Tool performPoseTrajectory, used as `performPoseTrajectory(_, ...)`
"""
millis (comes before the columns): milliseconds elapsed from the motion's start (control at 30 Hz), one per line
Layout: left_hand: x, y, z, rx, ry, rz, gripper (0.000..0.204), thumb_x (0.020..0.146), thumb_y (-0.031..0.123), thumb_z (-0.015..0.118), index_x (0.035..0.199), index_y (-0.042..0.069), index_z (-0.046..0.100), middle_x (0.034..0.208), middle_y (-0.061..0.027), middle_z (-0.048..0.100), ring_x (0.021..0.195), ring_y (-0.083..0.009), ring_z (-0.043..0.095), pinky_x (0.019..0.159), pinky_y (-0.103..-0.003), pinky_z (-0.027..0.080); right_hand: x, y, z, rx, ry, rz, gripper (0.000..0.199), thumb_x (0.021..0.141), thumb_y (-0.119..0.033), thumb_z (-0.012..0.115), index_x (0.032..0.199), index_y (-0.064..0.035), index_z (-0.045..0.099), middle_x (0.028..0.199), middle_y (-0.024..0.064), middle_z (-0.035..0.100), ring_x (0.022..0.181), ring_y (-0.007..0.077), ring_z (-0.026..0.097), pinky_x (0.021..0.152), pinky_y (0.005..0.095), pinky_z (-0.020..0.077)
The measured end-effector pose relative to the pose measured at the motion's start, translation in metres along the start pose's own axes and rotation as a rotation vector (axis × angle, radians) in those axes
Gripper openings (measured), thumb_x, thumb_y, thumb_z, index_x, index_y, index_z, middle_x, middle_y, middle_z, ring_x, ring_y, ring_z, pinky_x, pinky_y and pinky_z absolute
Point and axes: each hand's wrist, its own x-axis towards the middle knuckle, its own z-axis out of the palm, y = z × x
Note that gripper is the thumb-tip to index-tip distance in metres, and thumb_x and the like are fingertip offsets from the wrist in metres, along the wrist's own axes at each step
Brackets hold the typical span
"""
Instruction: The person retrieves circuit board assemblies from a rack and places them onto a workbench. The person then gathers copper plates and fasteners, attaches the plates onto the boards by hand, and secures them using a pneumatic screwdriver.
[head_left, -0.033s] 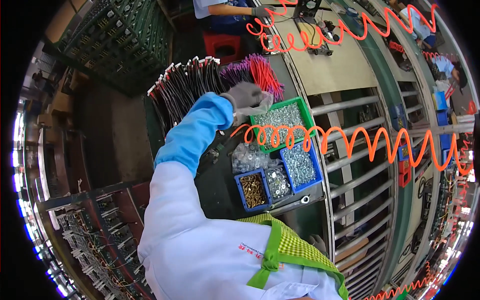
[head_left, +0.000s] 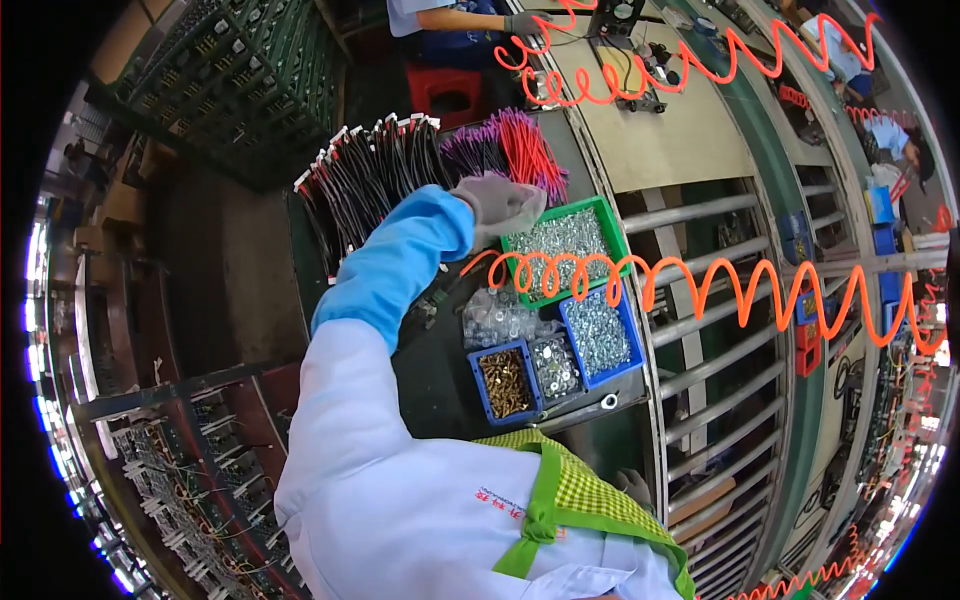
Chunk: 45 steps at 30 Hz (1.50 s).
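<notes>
Curled and gloved, the left hand [head_left: 500,205] sits at the near-left corner of the green bin [head_left: 590,215], at the end of a blue sleeve [head_left: 395,265]. Its fingers are bent down and inward. From my feed I cannot tell whether they pinch anything, because the glove hides the fingertips and whatever may be under them. The hand lies between the bin of small silver parts and the purple wires [head_left: 470,150], touching or nearly touching both.

Compared with the other picture, taken at practically the same instant, nothing has shifted. The arm has the same reach, the hand is at the same corner, and the bins are as they were. I read this as a hand resting or feeling at the bin's edge, not one moving across it.

I think a grey patch by the apron [head_left: 590,495] is the right hand [head_left: 633,487], but too little of it shows to judge its grip.

Close around the left hand:
- Black wires [head_left: 370,170] fan out to its left and red wires [head_left: 525,150] lie just behind it.
- An orange hose [head_left: 700,285] coils across the green bin's near side.
- A blue bin [head_left: 632,345] of washers, a clear bag [head_left: 495,320] and a brass-screw bin [head_left: 475,372] sit nearer me.
- A co-worker [head_left: 450,20] sits at the belt, well apart.
</notes>
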Motion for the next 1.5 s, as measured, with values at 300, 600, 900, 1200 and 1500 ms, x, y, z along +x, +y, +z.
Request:
performPoseTrajectory(300, 0.001, -0.013, 0.054, 0.386, -0.381, -0.529, 0.068, 0.088, 0.041, 0.042, 0.147, 0.013, 0.021, 0.154, -0.0128, 0.01, 0.141, -0.0375, 0.011, 0.11, -0.053, 0.019, -0.006, -0.047, 0.007, 0.172, -0.013, 0.034, 0.036, 0.083, -0.028, 0.061, 0.108, -0.0014, 0.062, 0.103, 0.0172, 0.065, 0.098, 0.0272, 0.062, 0.083, 0.0344, 0.0475)
performPoseTrajectory(600, -0.008, 0.015, 0.06, 0.476, -0.424, -0.523, 0.064, 0.08, 0.033, 0.059, 0.14, 0.033, 0.035, 0.149, -0.0132, 0.022, 0.131, -0.0415, 0.032, 0.095, -0.06, 0.035, 0.01, -0.022, 0.019, 0.008, -0.026, -0.012, 0.035, 0.08, -0.027, 0.064, 0.106, -0.0025, 0.063, 0.098, 0.0161, 0.066, 0.094, 0.0273, 0.063, 0.082, 0.0348, 0.0487)
performPoseTrajectory(900, -0.002, -0.023, 0.088, 0.638, -0.327, -0.476, 0.059, 0.08, 0.033, 0.056, 0.136, 0.022, 0.043, 0.141, -0.0167, 0.035, 0.125, -0.0417, 0.04, 0.096, -0.056, 0.037, 0.013, -0.02, 0.025, 0.11, -0.03, -0.06, 0.035, 0.083, -0.027, 0.061, 0.106, 0.0001, 0.062, 0.1, 0.0168, 0.065, 0.095, 0.0262, 0.062, 0.083, 0.0349, 0.0468)
performPoseTrajectory(1200, -0.034, -0.004, 0.004, 0.156, -0.175, -0.166, 0.048, 0.078, 0.033, 0.063, 0.119, 0.009, 0.057, 0.116, -0.0158, 0.06, 0.104, -0.033, 0.058, 0.092, -0.041, 0.045, 0.019, 0.054, 0.03, 0.154, -0.132, 0.037, 0.04, 0.085, -0.028, 0.062, 0.114, 0.0001, 0.059, 0.108, 0.0152, 0.064, 0.096, 0.0208, 0.06, 0.082, 0.0328, 0.0466)
performPoseTrajectory(1500, -0.133, 0.085, -0.018, -0.451, 0.447, -0.196, 0.036, 0.088, 0.03, 0.06, 0.111, 0.002, 0.06, 0.101, -0.0141, 0.065, 0.095, -0.023, 0.063, 0.083, -0.034, 0.048, 0.008, 0.033, 0.034, 0.076, -0.018, 0.033, 0.035, 0.084, -0.028, 0.058, 0.107, -0.0013, 0.062, 0.096, 0.0169, 0.065, 0.085, 0.0208, 0.061, 0.075, 0.0341, 0.0474)
